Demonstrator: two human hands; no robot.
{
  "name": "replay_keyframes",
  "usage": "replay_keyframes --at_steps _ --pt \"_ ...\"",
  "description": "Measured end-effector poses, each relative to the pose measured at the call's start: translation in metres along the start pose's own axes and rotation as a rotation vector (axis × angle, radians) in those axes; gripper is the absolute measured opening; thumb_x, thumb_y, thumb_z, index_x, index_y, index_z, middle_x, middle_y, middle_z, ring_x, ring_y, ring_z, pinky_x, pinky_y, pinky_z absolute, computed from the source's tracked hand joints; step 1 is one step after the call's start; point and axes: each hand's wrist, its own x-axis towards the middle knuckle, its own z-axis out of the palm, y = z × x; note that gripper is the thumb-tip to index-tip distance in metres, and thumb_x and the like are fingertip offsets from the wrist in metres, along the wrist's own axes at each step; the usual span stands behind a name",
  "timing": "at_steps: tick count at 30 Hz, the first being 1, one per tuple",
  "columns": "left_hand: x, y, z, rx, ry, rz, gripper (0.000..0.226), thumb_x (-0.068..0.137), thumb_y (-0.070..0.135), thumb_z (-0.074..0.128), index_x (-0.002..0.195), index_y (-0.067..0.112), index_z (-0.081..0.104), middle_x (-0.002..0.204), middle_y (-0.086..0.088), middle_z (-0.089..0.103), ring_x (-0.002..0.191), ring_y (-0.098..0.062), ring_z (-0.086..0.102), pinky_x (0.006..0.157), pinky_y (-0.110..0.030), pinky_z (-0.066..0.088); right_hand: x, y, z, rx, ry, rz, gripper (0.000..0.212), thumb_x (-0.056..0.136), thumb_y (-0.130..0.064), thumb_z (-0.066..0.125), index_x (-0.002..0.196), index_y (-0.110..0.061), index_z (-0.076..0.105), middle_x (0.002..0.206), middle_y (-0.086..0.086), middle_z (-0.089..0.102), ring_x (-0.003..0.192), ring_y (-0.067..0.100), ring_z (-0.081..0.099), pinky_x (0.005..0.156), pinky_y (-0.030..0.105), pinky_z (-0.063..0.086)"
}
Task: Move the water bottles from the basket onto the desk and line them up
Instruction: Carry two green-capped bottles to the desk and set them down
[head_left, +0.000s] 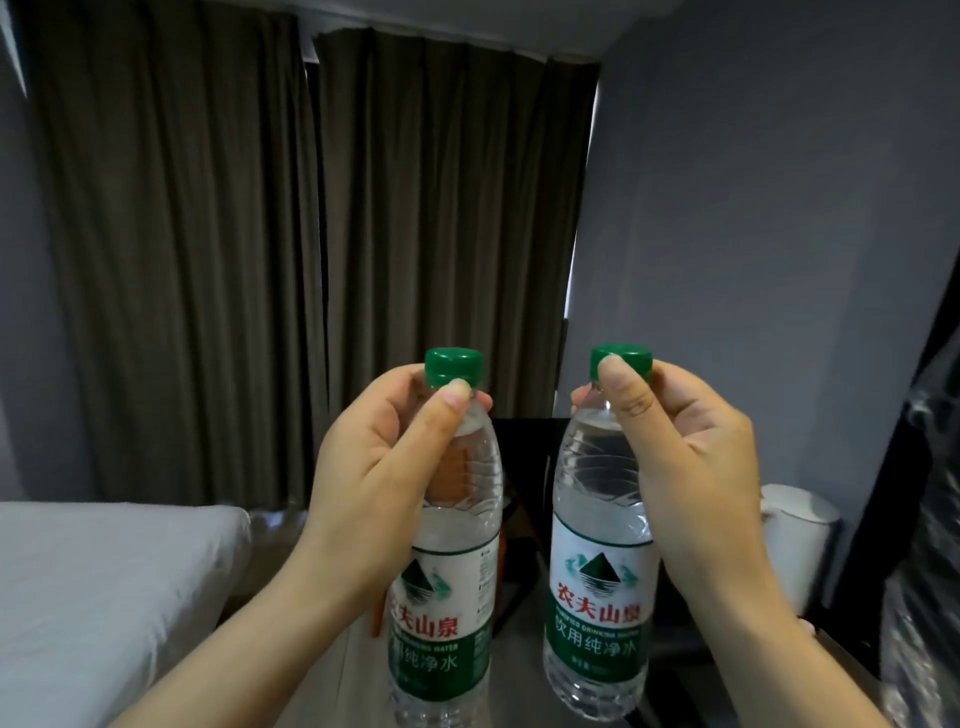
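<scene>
Two clear water bottles with green caps and green-and-white labels hang upright in the air in front of me. My left hand (379, 457) grips the neck of the left bottle (447, 613) just under its cap. My right hand (680, 447) pinches the neck of the right bottle (597, 613), thumb against the cap. The two bottles are side by side and apart, at about the same height. The basket is out of view. Only a dark strip of the desk (675, 644) shows behind the right bottle.
A bed with white sheets (93, 587) lies at the lower left. A white kettle (795, 535) stands at the right, beside a dark frame and crinkled clear plastic (924, 545). Brown curtains (311, 234) and a grey wall (769, 234) fill the background. A dark chair (524, 457) shows between the bottles.
</scene>
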Motion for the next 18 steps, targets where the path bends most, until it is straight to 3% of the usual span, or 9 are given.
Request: replay_keyframes --at_steps 8,14,18 --pt "0.106 -0.106 -0.027 -0.030 0.012 -0.021 0.027 0.086 0.036 0.055 0.096 0.016 0.069 0.088 -0.005 0.073 0.079 -0.019 0.070 0.067 -0.030 0.057 0.082 0.111 0.057 -0.019 0.011 0.039 0.027 0.083 -0.041 0.063 0.085 -0.016 0.072 0.080 0.002 0.074 0.072 0.012 0.070 0.061 0.016 0.052" --pt "0.209 -0.204 -0.063 -0.069 -0.090 -0.021 0.029 0.083 0.037 0.054 0.096 0.015 0.069 0.089 -0.003 0.074 0.079 -0.015 0.071 0.065 -0.020 0.056 0.148 0.206 0.122 -0.107 0.110 0.052 0.029 0.083 -0.042 0.063 0.084 -0.015 0.072 0.076 0.001 0.073 0.067 0.008 0.069 0.057 0.014 0.050" --pt "0.242 -0.236 -0.068 -0.100 -0.112 -0.032 0.028 0.083 0.037 0.056 0.095 0.016 0.069 0.088 -0.002 0.074 0.079 -0.014 0.071 0.066 -0.021 0.056 0.167 0.232 0.136 -0.085 0.146 0.086 0.029 0.082 -0.041 0.062 0.087 -0.015 0.071 0.077 0.002 0.074 0.069 0.011 0.070 0.059 0.017 0.052"
